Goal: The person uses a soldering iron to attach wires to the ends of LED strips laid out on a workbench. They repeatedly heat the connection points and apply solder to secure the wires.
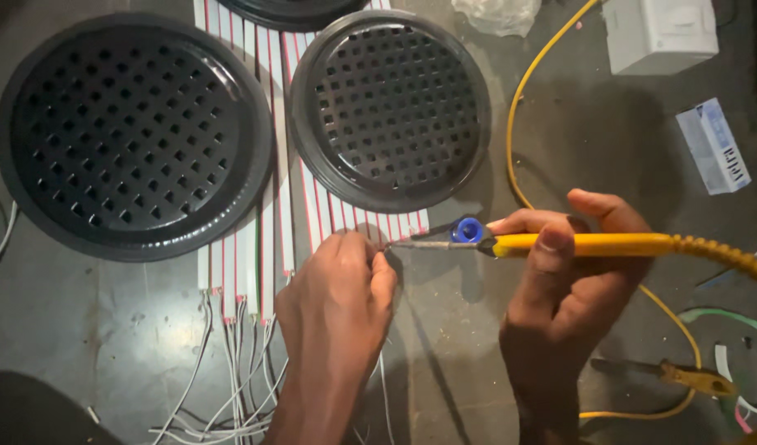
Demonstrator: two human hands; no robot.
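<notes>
Both hands are close to the camera. Left hand (339,284) is curled up, its fingertips pinching something tiny that I cannot make out, right at the tip of the soldering iron (560,244). Right hand (570,280) is wrapped around the iron's yellow handle. White strips (267,222) lie just beside, under two round black grilles (131,136) on the dark table (444,330).

A small electrical repair workshop: soldering iron (560,244), loose wires (230,387), grimy workbench (107,330).
</notes>
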